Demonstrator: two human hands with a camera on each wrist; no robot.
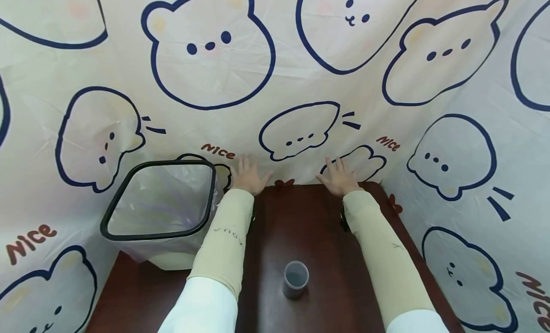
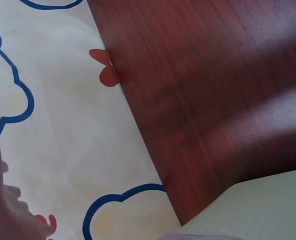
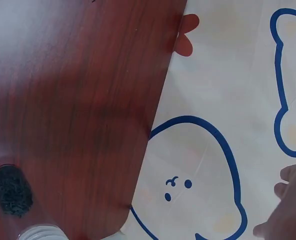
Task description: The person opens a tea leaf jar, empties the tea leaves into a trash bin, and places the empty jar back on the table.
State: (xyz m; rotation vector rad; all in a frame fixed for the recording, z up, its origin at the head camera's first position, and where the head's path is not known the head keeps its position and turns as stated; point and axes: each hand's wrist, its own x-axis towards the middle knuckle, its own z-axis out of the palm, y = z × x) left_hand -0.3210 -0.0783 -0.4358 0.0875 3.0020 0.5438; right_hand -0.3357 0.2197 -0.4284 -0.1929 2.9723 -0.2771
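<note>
My left hand [image 1: 249,176] reaches past the far edge of the brown table [image 1: 296,218], its fingers straight and spread in front of the patterned cloth. Level with it on the right, my right hand [image 1: 340,177] is held the same way, fingers apart. Neither hand holds anything. Part of the left hand [image 2: 10,200] shows at the left of its wrist view, and part of the right hand [image 3: 290,200] at the right of its own. A grey cup [image 1: 295,279] stands upright on the table between my forearms.
A black-rimmed bin [image 1: 159,237] with a clear liner stands on the table's left, beside my left forearm. In the right wrist view, dark shreds [image 3: 12,191] lie in an oval shape near a clear ridged rim [image 3: 42,234]. Patterned cloth [image 1: 240,127] walls the back and sides.
</note>
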